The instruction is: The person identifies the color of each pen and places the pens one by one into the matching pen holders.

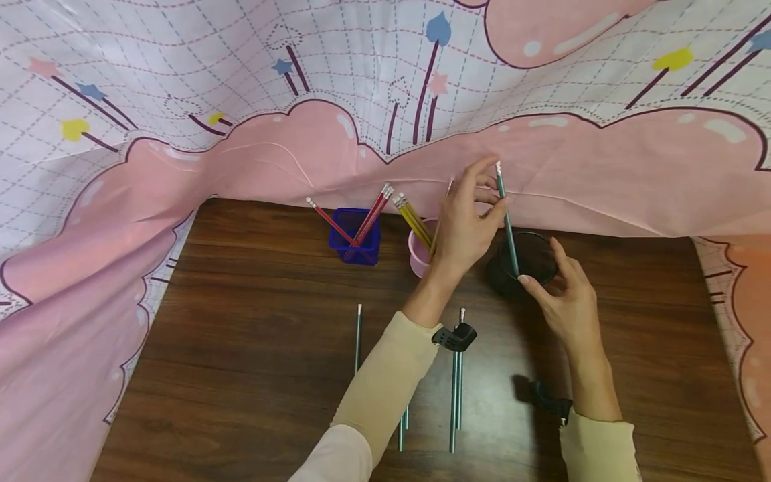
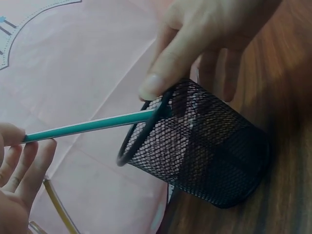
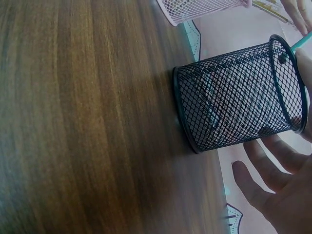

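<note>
Your left hand point(image 1: 466, 226) is pinching a green pencil point(image 1: 510, 234), slanting down rightward into the black cup point(image 2: 209, 146) your right hand point(image 1: 568, 298) is gripping.

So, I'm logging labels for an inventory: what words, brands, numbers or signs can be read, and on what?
None can be read.
Green pencil: no legible lettering; any print is too small to tell.
Black mesh cup: no lettering visible.
Cloth: printed stars, no readable words.
</note>
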